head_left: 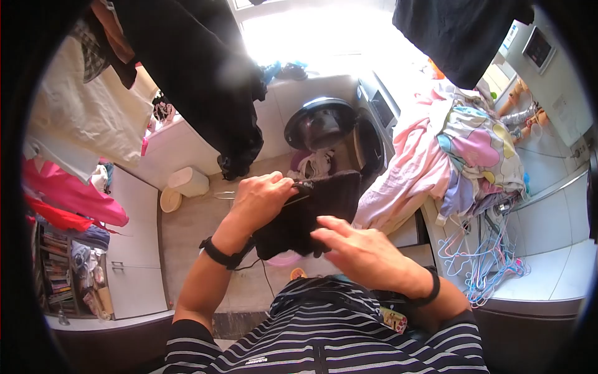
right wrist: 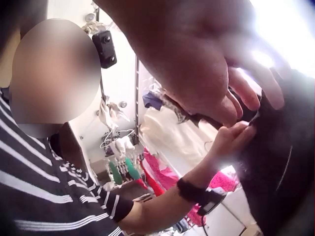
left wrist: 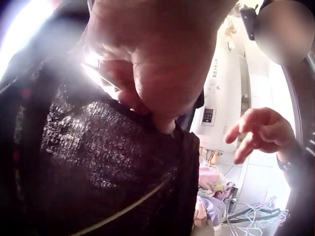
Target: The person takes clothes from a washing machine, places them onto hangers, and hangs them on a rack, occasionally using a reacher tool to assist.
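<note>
A black garment (head_left: 283, 227) with a thin pale line across it hangs in front of the striped shirt in the head view. My left hand (head_left: 265, 196) pinches its upper edge between thumb and fingers. Close up in the left wrist view, the cloth (left wrist: 98, 157) fills the lower left, and the left thumb presses on the edge. My right hand (head_left: 361, 252) is at the garment's right side, fingers spread and slightly bent. From the left wrist view, the right hand (left wrist: 266, 130) appears apart from the cloth and holds nothing.
A black basin (head_left: 311, 128) stands beyond the garment, with pale cloth (head_left: 314, 165) below it. Pink and patterned laundry (head_left: 411, 156) is heaped at the right, above tangled wire hangers (head_left: 479, 262). Dark clothes (head_left: 193, 75) hang overhead at the left, near a white cabinet (head_left: 134, 243).
</note>
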`<state>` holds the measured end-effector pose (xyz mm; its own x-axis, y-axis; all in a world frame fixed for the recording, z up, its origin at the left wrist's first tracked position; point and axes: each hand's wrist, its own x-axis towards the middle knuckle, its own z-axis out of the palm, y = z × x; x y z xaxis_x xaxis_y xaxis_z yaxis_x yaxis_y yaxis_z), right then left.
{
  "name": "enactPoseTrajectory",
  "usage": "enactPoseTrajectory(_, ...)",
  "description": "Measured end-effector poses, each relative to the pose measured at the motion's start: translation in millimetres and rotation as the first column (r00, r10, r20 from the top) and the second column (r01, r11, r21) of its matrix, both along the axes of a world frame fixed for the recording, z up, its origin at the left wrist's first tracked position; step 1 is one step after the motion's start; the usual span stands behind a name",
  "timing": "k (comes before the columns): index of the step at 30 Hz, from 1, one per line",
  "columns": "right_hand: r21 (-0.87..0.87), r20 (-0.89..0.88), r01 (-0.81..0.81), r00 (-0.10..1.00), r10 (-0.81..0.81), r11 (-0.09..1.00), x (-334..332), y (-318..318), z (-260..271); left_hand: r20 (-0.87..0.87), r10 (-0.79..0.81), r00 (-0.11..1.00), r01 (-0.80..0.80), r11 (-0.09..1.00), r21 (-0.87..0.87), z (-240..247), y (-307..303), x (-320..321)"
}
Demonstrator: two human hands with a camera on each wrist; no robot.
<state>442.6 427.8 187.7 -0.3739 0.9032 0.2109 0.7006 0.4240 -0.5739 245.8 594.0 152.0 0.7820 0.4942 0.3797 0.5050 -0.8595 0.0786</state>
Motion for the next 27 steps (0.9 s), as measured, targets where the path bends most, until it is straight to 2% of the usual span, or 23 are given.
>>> enactPoseTrajectory(1, 0.013, 0.062, 0.067, 0.996, -0.067, 0.998, 9, 2, 4, 0.040, -0.014, 0.999, 0.013, 0.999, 0.029, 7, 0, -2)
enactPoseTrajectory(3, 0.341, 0.046, 0.255, 0.957, -0.287, 0.905, 27, 15, 13, 0.057, -0.065, 0.996, 0.061, 0.996, 0.071, 20, 0, 2)
enactPoseTrajectory(4, 0.457, 0.061, 0.291, 0.932, -0.357, 0.840, 30, 23, 26, 0.063, -0.093, 0.994, 0.087, 0.992, 0.094, 28, 0, 5)
enactPoseTrajectory(5, 0.529, 0.088, 0.233, 0.941, -0.326, 0.816, 34, 34, 30, 0.070, -0.120, 0.990, 0.112, 0.988, 0.108, 36, -1, 10)
enactPoseTrajectory(7, 0.484, 0.091, 0.192, 0.959, -0.267, 0.854, 37, 58, 8, 0.078, -0.174, 0.982, 0.164, 0.978, 0.129, 49, -7, 21)
enactPoseTrajectory(10, 0.267, 0.227, 0.225, 0.931, -0.287, 0.937, 49, 72, -4, 0.129, -0.185, 0.974, 0.161, 0.971, 0.179, 57, -8, 31)
enactPoseTrajectory(13, 0.393, 0.033, 0.303, 0.939, -0.343, 0.868, 67, 67, -6, 0.315, -0.252, 0.915, 0.175, 0.951, 0.253, 73, -18, 20)
enactPoseTrajectory(14, 0.363, 0.021, 0.329, 0.932, -0.361, 0.872, 75, 62, -3, 0.388, -0.291, 0.875, 0.191, 0.942, 0.275, 73, -25, 11)
enactPoseTrajectory(17, 0.292, -0.129, 0.333, 0.942, -0.308, 0.896, 101, 52, 6, 0.653, 0.048, 0.756, -0.051, 0.999, -0.015, 47, -29, -21)
enactPoseTrajectory(20, 0.217, -0.168, 0.289, 0.952, -0.256, 0.932, 111, 48, 15, 0.586, 0.110, 0.803, -0.024, 0.988, -0.153, 45, -16, -8)
enactPoseTrajectory(21, 0.202, -0.175, 0.271, 0.955, -0.238, 0.941, 114, 47, 19, 0.500, 0.121, 0.857, -0.036, 0.984, -0.177, 40, -13, -9)
enactPoseTrajectory(23, 0.226, -0.206, 0.271, 0.952, -0.226, 0.936, 121, 47, 15, 0.499, 0.128, 0.857, 0.026, 0.956, -0.291, 41, -8, -9)
enactPoseTrajectory(27, 0.225, -0.239, 0.248, 0.951, -0.194, 0.942, 135, 40, 5, 0.457, 0.037, 0.889, 0.033, 0.989, -0.144, 54, -14, 3)
